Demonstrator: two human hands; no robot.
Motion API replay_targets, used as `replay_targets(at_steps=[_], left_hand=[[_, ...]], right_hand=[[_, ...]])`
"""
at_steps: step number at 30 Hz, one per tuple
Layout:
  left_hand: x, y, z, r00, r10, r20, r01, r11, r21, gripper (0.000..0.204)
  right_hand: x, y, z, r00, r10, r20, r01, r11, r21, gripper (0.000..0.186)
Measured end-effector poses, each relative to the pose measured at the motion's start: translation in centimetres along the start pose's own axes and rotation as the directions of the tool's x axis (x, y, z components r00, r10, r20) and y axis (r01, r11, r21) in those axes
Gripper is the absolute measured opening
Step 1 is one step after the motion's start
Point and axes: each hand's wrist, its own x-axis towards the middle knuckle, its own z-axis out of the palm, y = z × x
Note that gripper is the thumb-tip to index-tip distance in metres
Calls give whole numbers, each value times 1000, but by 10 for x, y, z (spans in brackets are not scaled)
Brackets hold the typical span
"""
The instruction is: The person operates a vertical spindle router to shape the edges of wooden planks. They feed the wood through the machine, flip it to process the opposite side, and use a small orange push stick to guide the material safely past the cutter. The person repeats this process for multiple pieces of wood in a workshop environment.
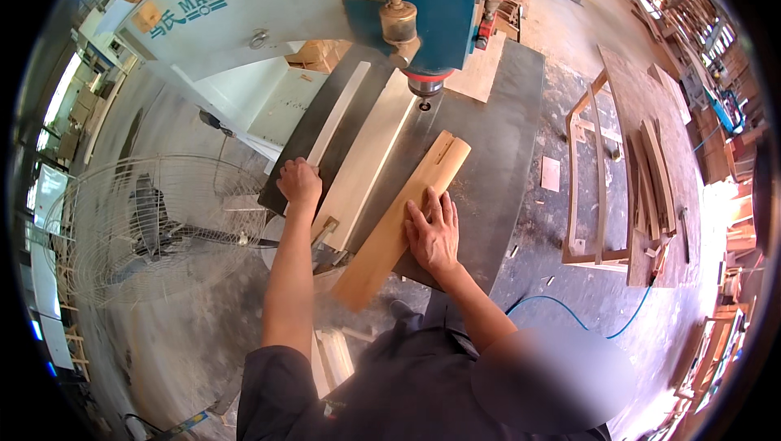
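Note:
My left hand (299, 182) is closed around the near end of a narrow pale wooden strip (340, 114) on the dark machine table (496, 148). My right hand (434, 231) lies with its fingers stretched over a yellowish wooden board (404, 217), pressing on its right side. That board lies at a slant, its near end jutting past the table edge, with a slot at its far end. Between the two hands runs a wider pale wooden bar (368, 166), a small metal bracket (325, 229) at its near end. Above the board's far end hangs the machine's spindle (425, 93).
The blue machine head (431, 10) and its white body (236, 10) stand ahead. A wire-caged fan (154, 225) is at the left. On the right are a wooden bench (643, 156) with several brown sticks (656, 176), and a blue hose (561, 304) on the floor.

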Motion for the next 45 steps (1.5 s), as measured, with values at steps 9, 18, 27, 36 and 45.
replay_targets(at_steps=[9,18,27,36,45], left_hand=[[-67,-32,-68,995,-14,-96,-18,946,-324,40],[-259,-29,-77,941,204,-269,-306,852,-425,42],[-227,2,-43,900,322,-293,-401,876,-268,43],[-252,-35,-51,781,571,-253,-623,738,-259,50],[-246,-30,-39,708,699,-106,-704,711,-14,64]], right_hand=[[0,0,2,998,45,-41,-44,999,14,39],[-2,2,9,998,39,-43,-38,999,27,35],[1,-27,26,989,136,-62,-138,990,-33,45],[33,-34,66,984,125,-126,-121,992,42,48],[38,-29,69,989,148,-28,-149,988,-45,56]])
